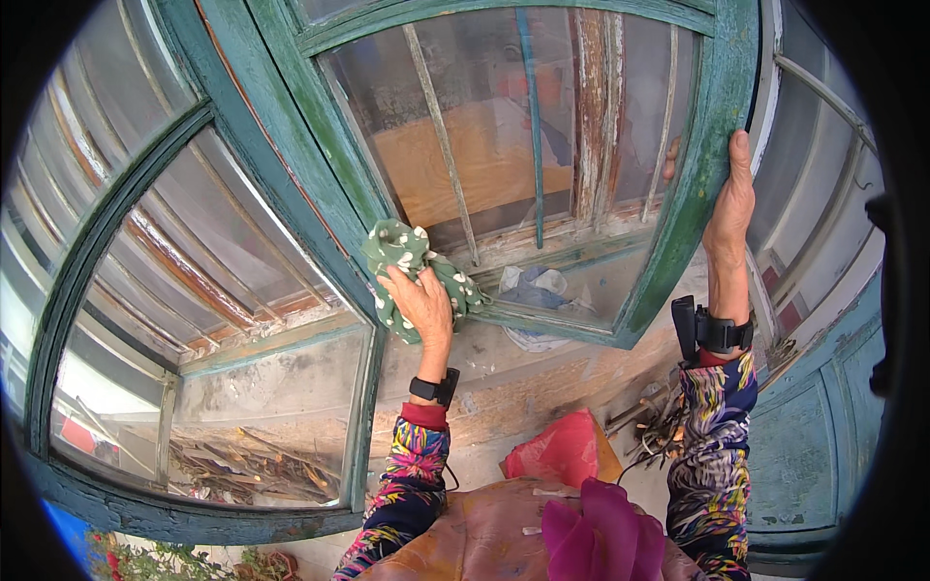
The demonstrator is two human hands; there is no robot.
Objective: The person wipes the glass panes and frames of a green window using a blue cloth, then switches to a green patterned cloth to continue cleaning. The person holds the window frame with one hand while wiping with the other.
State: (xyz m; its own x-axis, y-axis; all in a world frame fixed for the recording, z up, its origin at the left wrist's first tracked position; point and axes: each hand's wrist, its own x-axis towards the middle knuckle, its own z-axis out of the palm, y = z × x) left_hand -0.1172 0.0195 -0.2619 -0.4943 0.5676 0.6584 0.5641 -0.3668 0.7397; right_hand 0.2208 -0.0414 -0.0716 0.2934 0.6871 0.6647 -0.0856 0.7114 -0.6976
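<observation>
My left hand (420, 301) is closed around a green cloth (392, 243) with white dots. It holds the bunched cloth at the lower left corner of a hinged wooden window sash (726, 94), whose green paint is worn. Part of the cloth hangs over the sash's bottom rail. My right hand (729, 218) grips the outer right stile of this sash, thumb pointing up along the edge. Its fingertips show behind the glass pane (494, 109). Through the pane I see upright bars and a weathered wooden post (597, 109).
Another glazed sash (196, 521) stands swung out on the left. A crumpled grey and white cloth (534, 287) lies on the sill (472, 352). Below are a red bag (552, 447) and a bundle of sticks (657, 425). A blue-green panelled door (795, 450) is at right, potted plants (167, 563) at lower left.
</observation>
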